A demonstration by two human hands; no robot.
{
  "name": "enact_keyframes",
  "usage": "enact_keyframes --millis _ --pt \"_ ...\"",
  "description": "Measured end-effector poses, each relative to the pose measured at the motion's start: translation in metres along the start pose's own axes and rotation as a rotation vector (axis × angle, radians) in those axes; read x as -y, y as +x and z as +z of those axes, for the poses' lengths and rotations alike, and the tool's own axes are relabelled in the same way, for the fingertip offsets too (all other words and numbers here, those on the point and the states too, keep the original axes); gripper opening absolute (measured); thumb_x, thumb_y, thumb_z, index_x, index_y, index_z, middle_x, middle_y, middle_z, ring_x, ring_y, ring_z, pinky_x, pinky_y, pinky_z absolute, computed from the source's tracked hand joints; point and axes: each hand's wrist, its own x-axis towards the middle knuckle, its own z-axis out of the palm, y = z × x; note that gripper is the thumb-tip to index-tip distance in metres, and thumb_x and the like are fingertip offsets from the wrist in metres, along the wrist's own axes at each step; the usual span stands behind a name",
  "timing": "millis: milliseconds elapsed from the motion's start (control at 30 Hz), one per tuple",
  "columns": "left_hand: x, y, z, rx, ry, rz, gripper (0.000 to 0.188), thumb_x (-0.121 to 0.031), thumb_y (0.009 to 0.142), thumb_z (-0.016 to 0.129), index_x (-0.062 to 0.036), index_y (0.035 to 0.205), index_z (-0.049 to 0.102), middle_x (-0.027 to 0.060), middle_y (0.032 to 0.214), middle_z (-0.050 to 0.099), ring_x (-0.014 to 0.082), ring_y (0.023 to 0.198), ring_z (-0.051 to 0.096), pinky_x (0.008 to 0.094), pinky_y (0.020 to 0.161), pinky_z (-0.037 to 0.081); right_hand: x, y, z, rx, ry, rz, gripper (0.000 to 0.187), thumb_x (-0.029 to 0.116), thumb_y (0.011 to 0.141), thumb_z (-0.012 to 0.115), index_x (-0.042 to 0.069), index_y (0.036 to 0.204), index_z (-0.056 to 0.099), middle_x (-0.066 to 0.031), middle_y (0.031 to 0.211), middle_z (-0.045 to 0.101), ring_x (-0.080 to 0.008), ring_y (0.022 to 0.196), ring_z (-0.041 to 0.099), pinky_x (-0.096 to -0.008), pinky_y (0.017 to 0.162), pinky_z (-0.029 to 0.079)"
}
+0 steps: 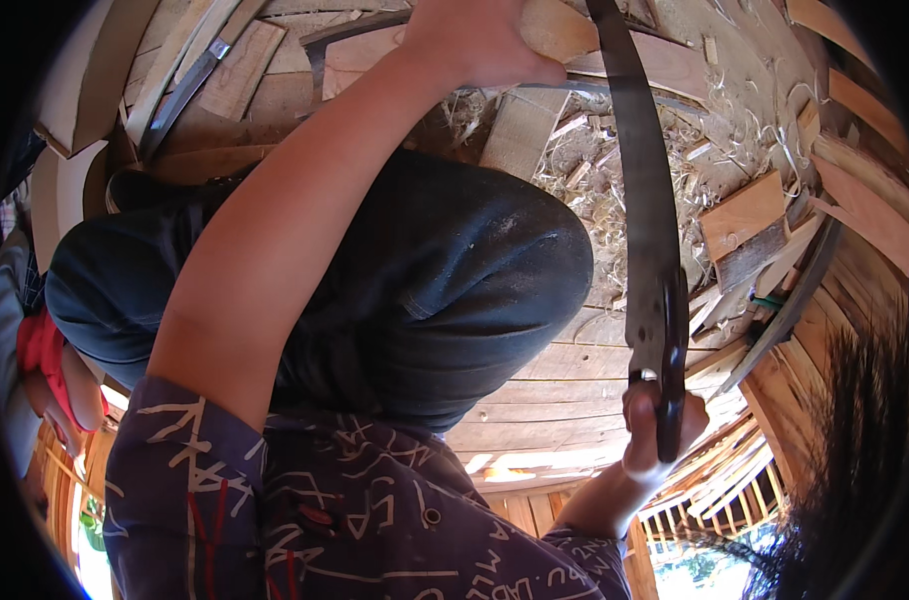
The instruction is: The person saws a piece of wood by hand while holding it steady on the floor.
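Note:
My right hand (pixel 655 425) is closed round the black handle of a handsaw (pixel 645 170). Its long dark blade reaches away from me toward the top edge of the view; I cannot make out its teeth. At the top, my left hand (pixel 480 45) grips a piece of wood (pixel 558 30), with the thumb stretched along its near side. The other fingers are cut off by the picture's edge. The blade passes close to the right of that piece; whether it touches is unclear. My bent knee (pixel 505 270) lies between my two arms.
Wood shavings (pixel 595 215) and offcuts (pixel 745 215) litter the plank floor (pixel 545 390). A second blade-like tool (pixel 180 105) lies among boards at upper left. More planks (pixel 860 190) line the right side. Another person's red clothing (pixel 43 355) shows at far left.

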Motion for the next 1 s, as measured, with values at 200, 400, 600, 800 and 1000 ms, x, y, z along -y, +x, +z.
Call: enact_keyframes --millis 200,400,600,800,1000 --pt "0.026 0.015 0.006 -0.115 -0.127 -0.206 0.088 -0.055 0.064 0.075 -0.0024 0.131 0.052 0.021 0.129 0.059 0.0361 0.116 0.06 0.0422 0.098 0.049 0.015 0.014 0.008 0.091 0.159 0.004 0.035 0.032 0.085 0.07 0.003 0.067 0.061 -0.0045 0.049 0.052 -0.0128 0.043 0.051 -0.0278 0.041 0.032" --pt "0.017 0.004 0.008 -0.051 0.023 -0.012 0.089 -0.054 0.064 0.076 -0.0023 0.132 0.05 0.0211 0.128 0.058 0.0357 0.118 0.059 0.0422 0.099 0.049 0.006 -0.036 -0.005 -0.075 -0.099 0.085 0.027 0.018 0.077 0.076 0.005 0.065 0.056 -0.0038 0.054 0.053 -0.0184 0.043 0.048 -0.0331 0.042 0.033" --pt "0.014 0.004 0.0 -0.034 -0.146 -0.118 0.089 -0.054 0.064 0.076 -0.0024 0.132 0.05 0.0217 0.124 0.059 0.036 0.116 0.059 0.043 0.098 0.049 0.01 0.039 0.031 0.052 0.14 0.036 0.036 0.028 0.086 0.07 0.003 0.064 0.056 -0.0028 0.05 0.049 -0.0157 0.041 0.039 -0.0309 0.042 0.027" --pt "0.021 0.005 0.006 -0.132 -0.068 -0.006 0.088 -0.053 0.065 0.076 -0.0006 0.131 0.049 0.0222 0.126 0.059 0.0354 0.117 0.059 0.042 0.099 0.048 -0.018 -0.052 -0.02 -0.055 -0.092 -0.055 0.039 0.024 0.091 0.058 0.003 0.06 0.045 -0.0022 0.045 0.04 -0.0089 0.037 0.033 -0.0255 0.039 0.024" --pt "0.005 0.001 0.003 -0.11 -0.146 -0.104 0.09 -0.054 0.064 0.076 -0.0005 0.131 0.049 0.0217 0.127 0.058 0.0345 0.119 0.058 0.0418 0.1 0.047 0.012 0.06 0.039 0.067 0.178 0.029 0.036 0.024 0.086 0.071 0.005 0.062 0.052 -0.0014 0.048 0.042 -0.0134 0.041 0.036 -0.0341 0.041 0.022"
